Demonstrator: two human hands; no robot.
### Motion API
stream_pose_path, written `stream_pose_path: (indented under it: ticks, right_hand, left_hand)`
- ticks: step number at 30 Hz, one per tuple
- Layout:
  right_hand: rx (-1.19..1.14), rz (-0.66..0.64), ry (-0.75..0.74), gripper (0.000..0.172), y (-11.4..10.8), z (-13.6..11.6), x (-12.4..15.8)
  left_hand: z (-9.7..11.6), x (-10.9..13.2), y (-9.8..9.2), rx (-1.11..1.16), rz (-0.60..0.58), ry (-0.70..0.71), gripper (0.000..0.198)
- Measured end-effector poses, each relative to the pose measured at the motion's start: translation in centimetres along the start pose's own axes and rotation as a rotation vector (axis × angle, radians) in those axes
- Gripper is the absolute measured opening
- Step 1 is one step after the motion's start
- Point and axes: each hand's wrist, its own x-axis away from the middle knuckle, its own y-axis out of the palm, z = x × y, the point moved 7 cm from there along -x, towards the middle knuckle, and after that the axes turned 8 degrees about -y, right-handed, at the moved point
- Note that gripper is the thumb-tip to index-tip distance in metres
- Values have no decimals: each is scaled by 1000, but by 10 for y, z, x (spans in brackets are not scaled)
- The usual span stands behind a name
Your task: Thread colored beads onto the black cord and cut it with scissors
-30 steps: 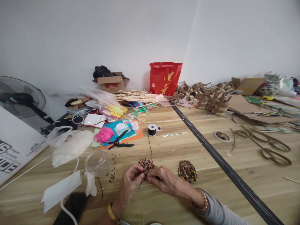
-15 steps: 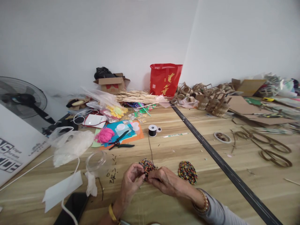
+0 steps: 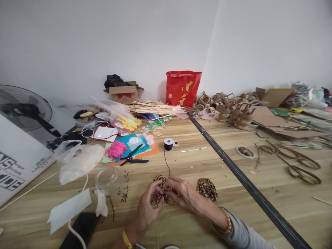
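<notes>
Both hands meet over a cluster of multicoloured beads [image 3: 159,178] on the wooden table. My left hand [image 3: 150,204], with a yellow band at the wrist, curls round the left side of the beads, fingertips on them. My right hand [image 3: 184,193], wearing a beaded bracelet [image 3: 227,221], bends its fingers over their right side. Both hands are closed on the beads, whose lower part the fingers partly hide. A dark cord runs from a white-ended spool [image 3: 168,144] down to the beads. A second coil of coloured beads [image 3: 207,190] lies right of my right hand.
Black-handled pliers [image 3: 133,159] lie by pink yarn [image 3: 116,149] on coloured sheets. A clear round container [image 3: 107,178] is at the left. Farther right are a black strip [image 3: 233,173], a dish of brown balls [image 3: 245,152] and brown looped pieces [image 3: 298,157]. A red bag [image 3: 183,89] stands behind.
My right hand has shifted slightly left and up over the beads, its fingers more spread. My left hand has moved slightly right and down. The cord now bends a little differently near the beads.
</notes>
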Motion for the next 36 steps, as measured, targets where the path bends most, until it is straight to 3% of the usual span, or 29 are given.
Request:
stream_pose_path:
  ticks: [8, 14, 20, 28, 36]
  right_hand:
    - [41, -123, -17, 24, 8, -14, 2]
    - [18, -169, -63, 21, 10, -18, 1]
    - [-30, -129, -32, 10, 12, -6, 2]
    - [-100, -62, 32, 13, 3, -1, 1]
    - [-85, -64, -23, 16, 0, -5, -3]
  left_hand:
    - [-9, 1, 12, 160, -155, -124, 63]
    - [-5, 0, 15, 200, -221, -105, 66]
    - [-3, -1, 16, 213, -213, -110, 63]
    - [-22, -9, 18, 544, -270, -231, 41]
    - [-16, -6, 16, 657, -278, -352, 45]
